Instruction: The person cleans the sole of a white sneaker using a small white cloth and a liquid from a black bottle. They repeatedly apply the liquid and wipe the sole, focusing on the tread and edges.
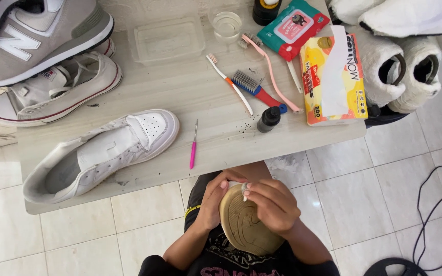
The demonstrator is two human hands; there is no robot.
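The person holds a shoe sole-up in the lap, just below the tabletop edge. The left hand has its grip wrapped around the toe end, while the right hand pinches a small white wipe against the tan sole – fingers pressed together on it. On the tabletop, a white sneaker lies near a pink pick tool – toothbrushes further back.

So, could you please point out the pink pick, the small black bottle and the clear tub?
pink pick (pixel 193 155), head view, on its pink handle.
black bottle (pixel 268 119), head view, on its body.
clear tub (pixel 167 40), head view, on its base.
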